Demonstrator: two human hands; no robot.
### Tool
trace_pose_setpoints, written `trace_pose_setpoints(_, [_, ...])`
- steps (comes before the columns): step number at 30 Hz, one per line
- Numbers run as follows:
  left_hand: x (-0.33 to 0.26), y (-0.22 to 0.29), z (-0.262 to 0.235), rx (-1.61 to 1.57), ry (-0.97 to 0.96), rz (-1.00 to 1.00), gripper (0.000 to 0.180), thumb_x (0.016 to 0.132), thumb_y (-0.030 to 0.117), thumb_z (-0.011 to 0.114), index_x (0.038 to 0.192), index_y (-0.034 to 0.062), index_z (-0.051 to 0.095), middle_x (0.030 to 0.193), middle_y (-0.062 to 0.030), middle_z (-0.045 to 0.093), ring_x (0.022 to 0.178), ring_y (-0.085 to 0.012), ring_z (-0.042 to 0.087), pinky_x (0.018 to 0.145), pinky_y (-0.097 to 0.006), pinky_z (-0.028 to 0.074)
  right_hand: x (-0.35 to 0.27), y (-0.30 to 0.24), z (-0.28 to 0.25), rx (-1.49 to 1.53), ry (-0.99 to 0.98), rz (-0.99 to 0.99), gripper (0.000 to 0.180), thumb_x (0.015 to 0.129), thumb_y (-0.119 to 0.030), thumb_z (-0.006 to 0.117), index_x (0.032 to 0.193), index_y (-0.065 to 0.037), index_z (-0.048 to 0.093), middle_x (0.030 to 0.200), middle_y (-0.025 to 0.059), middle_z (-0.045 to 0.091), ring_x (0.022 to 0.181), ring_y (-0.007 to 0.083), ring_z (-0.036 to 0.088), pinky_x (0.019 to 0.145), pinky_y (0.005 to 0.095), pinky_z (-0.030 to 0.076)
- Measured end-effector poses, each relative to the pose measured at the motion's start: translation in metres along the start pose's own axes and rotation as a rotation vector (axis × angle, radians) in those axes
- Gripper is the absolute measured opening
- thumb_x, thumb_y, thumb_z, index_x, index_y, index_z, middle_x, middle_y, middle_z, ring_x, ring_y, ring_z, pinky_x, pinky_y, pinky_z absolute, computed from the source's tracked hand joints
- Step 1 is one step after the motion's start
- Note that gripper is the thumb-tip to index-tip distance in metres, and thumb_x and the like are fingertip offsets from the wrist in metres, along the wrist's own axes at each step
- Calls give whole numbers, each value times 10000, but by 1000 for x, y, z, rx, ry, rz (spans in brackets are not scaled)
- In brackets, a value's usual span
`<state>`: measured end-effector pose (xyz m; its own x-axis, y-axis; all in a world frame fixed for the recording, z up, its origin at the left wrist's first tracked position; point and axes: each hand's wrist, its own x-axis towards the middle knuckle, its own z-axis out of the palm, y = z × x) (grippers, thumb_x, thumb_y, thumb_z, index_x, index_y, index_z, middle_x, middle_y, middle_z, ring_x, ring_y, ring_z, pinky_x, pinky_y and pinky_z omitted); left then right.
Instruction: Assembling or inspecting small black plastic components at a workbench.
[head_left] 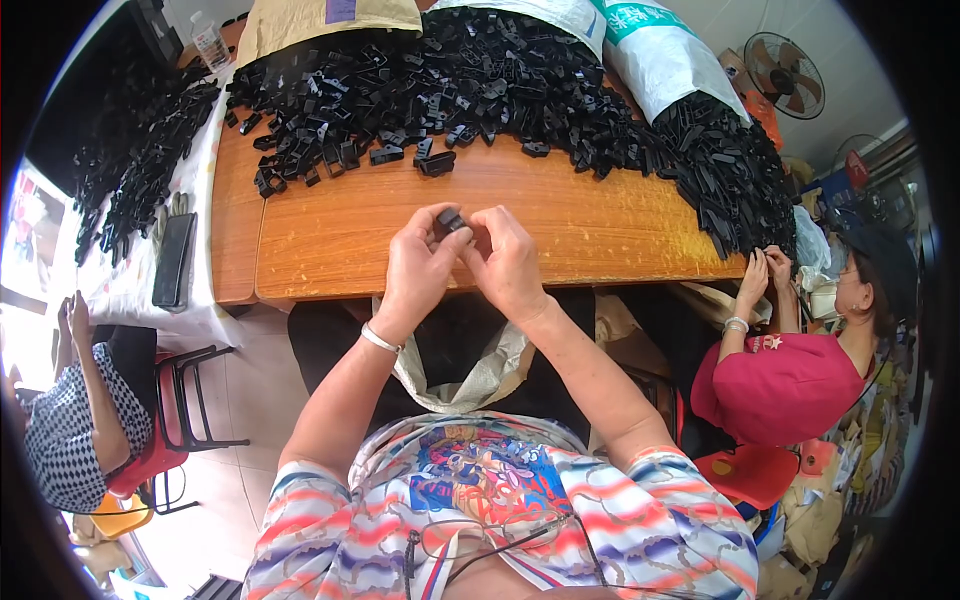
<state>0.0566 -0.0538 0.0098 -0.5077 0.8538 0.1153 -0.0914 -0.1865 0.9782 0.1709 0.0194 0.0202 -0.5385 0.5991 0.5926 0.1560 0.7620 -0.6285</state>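
Mid-frame, the left hand (416, 262) pinches a black plastic part (450, 219); whether the right hand (509, 262) grips is unclear.

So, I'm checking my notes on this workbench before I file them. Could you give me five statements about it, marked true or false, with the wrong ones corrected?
1. The person's left hand touches a small black plastic part. True.
2. The silver-coloured bracelet is on the person's right wrist. False: it is on the left wrist.
3. Black pieces lie at the mouth of the green-and-white sack. True.
4. The clear plastic bottle stands to the right of the brown sack. False: it stands to its left.
5. A co-worker in a magenta shirt sits at the picture's right. True.
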Motion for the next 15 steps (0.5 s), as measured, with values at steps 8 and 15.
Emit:
trace_pose_setpoints(8, [-37, 14, -19, 511, -292, 52, 246, 860, 88, 651, 1091, 4, 637, 768, -123, 650, 693, -253, 626, 693, -309, 509, -5, 15, -45, 274, -519, 377, 215, 783, -102, 788, 893, -8, 629, 734, 19, 630, 668, 77, 579, 621, 250, 485])
trace_pose_setpoints(15, [14, 20, -32, 680, -108, 190, 346, 820, 159, 714, 1136, 52, 625, 927, -137, 657, 822, -316, 641, 749, -379, 517, 53, 96, -63, -247, -171, 241, 184, 818, -130, 699, 964, -20, 686, 885, 165, 700, 829, 305, 678, 746, 381, 531])
